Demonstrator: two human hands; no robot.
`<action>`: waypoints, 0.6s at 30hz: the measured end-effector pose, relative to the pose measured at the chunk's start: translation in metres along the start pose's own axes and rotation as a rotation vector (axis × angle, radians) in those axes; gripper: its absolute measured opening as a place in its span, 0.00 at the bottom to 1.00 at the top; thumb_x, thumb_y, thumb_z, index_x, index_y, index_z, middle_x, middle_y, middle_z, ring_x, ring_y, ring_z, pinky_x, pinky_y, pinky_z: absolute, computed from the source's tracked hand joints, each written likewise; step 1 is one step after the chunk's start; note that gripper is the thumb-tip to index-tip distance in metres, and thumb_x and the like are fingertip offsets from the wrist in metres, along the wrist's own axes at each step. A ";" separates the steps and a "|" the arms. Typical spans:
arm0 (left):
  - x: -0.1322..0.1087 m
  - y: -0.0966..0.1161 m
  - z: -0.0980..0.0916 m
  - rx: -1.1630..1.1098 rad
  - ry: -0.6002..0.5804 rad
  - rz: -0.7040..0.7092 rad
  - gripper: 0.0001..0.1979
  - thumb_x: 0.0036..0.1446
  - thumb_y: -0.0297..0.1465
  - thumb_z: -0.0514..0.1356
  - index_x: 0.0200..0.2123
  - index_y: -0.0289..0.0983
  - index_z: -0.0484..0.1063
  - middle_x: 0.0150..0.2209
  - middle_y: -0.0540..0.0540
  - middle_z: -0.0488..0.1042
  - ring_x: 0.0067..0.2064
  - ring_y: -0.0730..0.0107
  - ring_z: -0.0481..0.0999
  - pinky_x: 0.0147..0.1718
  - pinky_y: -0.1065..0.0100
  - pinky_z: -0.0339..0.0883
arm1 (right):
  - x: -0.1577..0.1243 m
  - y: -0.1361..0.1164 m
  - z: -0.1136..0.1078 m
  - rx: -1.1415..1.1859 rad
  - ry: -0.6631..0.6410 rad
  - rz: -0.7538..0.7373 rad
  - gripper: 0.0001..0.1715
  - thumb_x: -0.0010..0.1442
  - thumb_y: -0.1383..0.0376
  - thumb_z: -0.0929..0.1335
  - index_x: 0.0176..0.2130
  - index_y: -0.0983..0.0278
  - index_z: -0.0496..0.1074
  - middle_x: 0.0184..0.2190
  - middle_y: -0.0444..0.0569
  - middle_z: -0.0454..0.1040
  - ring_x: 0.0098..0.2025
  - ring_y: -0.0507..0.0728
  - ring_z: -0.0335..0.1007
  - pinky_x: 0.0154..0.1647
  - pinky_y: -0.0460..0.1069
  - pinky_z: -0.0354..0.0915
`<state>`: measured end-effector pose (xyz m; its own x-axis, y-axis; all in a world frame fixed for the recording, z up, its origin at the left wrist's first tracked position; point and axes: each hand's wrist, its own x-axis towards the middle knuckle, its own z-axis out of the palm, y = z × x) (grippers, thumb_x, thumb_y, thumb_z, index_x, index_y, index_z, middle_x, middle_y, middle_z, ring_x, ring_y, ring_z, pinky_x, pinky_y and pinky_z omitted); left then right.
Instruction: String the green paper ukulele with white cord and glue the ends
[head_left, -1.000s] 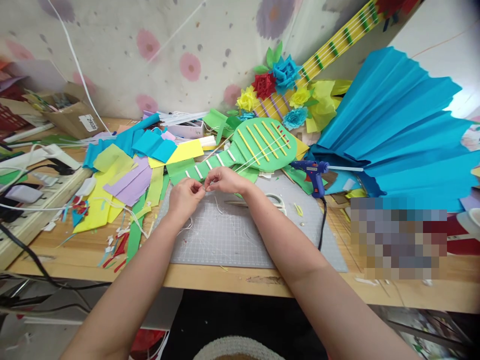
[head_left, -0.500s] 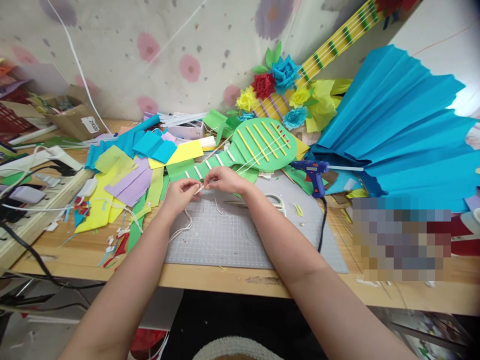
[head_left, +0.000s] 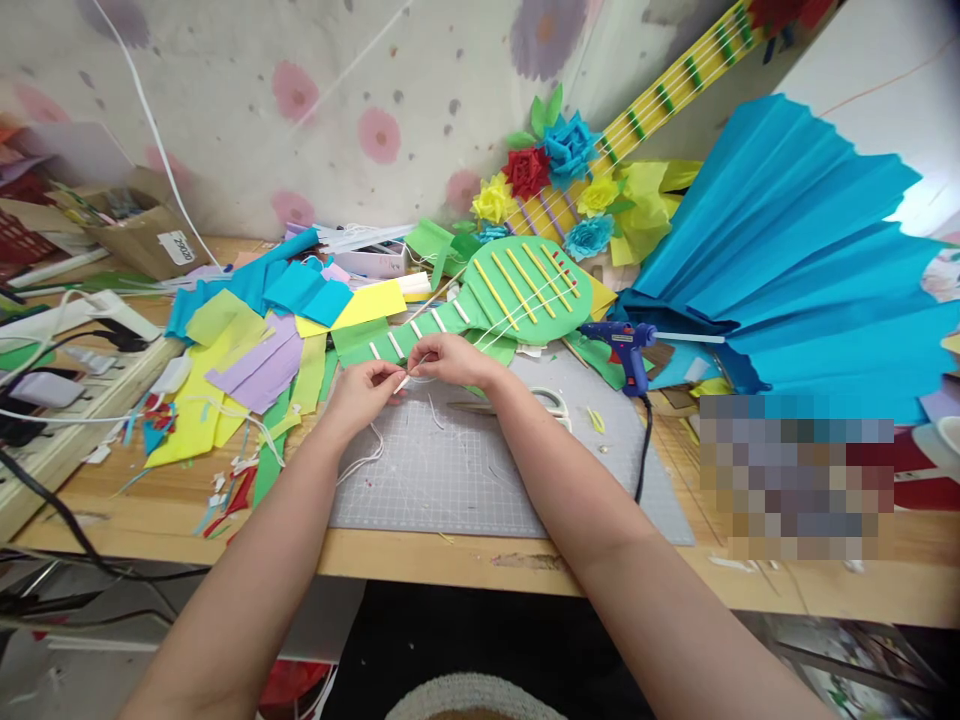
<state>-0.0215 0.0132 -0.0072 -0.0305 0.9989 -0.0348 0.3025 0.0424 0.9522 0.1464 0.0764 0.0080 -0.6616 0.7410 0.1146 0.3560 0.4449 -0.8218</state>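
At the lower end of a green paper guitar's (head_left: 454, 292) neck, my two hands meet, fingertips almost touching. My left hand (head_left: 364, 395) is closed in a pinch on a small white strip (head_left: 403, 383). Close beside it, my right hand (head_left: 450, 360) pinches a thin white string, part of which curves below its fingers; its exact end is hidden. The guitar lies flat with yellow strips and red dots on its body, white strips across its neck and white strings running lengthwise. Under my left wrist a loose white cord (head_left: 364, 460) rests on the grey cutting mat (head_left: 450, 490).
Scissors (head_left: 551, 405) lie under my right forearm. A blue glue gun (head_left: 630, 350) with its black cable stands right of the guitar. Coloured paper scraps (head_left: 259, 365) and a power strip (head_left: 142, 370) are at left. Behind are a decorated yellow guitar (head_left: 660, 100) and pleated blue paper (head_left: 787, 240).
Both hands stay in nearly the same place, with fingertips shifted slightly. A small loop of string now shows below my right fingers.
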 end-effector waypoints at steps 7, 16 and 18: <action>-0.005 0.003 0.005 0.700 0.188 0.253 0.04 0.56 0.31 0.53 0.29 0.39 0.65 0.34 0.45 0.73 0.38 0.62 0.72 0.36 0.63 0.64 | 0.001 -0.005 0.006 -0.089 0.008 0.006 0.04 0.51 0.72 0.70 0.30 0.66 0.76 0.28 0.43 0.74 0.31 0.50 0.67 0.33 0.45 0.58; -0.009 0.007 0.017 0.836 0.298 0.175 0.03 0.56 0.26 0.52 0.30 0.39 0.61 0.36 0.42 0.72 0.41 0.57 0.72 0.35 0.62 0.62 | 0.004 -0.007 0.013 -0.111 0.009 -0.072 0.05 0.50 0.73 0.70 0.30 0.68 0.77 0.27 0.44 0.74 0.33 0.50 0.67 0.33 0.44 0.57; -0.008 0.007 0.017 0.828 0.298 0.156 0.03 0.55 0.26 0.52 0.30 0.39 0.61 0.37 0.41 0.72 0.41 0.57 0.72 0.35 0.61 0.62 | 0.005 -0.008 0.014 -0.107 0.010 -0.072 0.05 0.49 0.73 0.70 0.30 0.68 0.77 0.27 0.44 0.74 0.33 0.50 0.67 0.33 0.44 0.57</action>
<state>-0.0030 0.0054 -0.0050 -0.1427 0.9530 0.2672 0.9113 0.0212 0.4111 0.1315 0.0696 0.0074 -0.6817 0.7100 0.1768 0.3769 0.5478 -0.7469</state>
